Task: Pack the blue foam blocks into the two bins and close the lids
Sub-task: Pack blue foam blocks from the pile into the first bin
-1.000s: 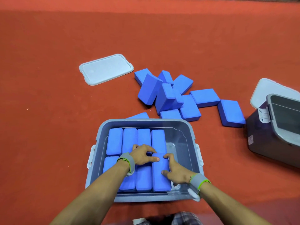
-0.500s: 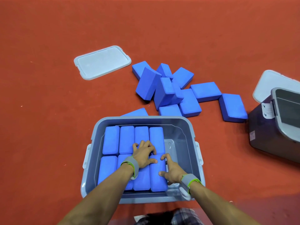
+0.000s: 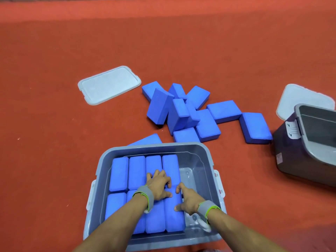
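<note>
A person kneels over a grey translucent plastic storage bin (image 3: pixel 209 160) on a red carpeted floor (image 3: pixel 54 160), seen from a head-worn camera looking down. Inside the bin, rectangular blue foam blocks (image 3: pixel 136 171) stand on edge in two rows of four, packed toward 9 o'clock, leaving a bare strip of bin floor along the 3 o'clock wall.

The left hand (image 3: pixel 159 185) lies flat with fingers spread across the blocks at the middle of the bin, pressing down and gripping nothing. The right hand (image 3: pixel 189 199) rests against the nearest right-hand block (image 3: pixel 173 215), thumb on its top face and fingers down its outer side, apparently nudging it toward the others.

At 12 o'clock beyond the bin, a loose heap of blue foam blocks (image 3: pixel 205 122) lies on the floor, some flat, some leaning on each other. A pale grey rectangular lid (image 3: pixel 109 84) lies at 11 o'clock. At 3 o'clock a second, darker grey bin (image 3: pixel 298 157) stands open and looks empty, with a second pale lid (image 3: pixel 305 99) behind it.

The blocks look light, slightly squashy and matte, so likely grippy; pinching one across its narrow thickness should do, two at once being plausible.
</note>
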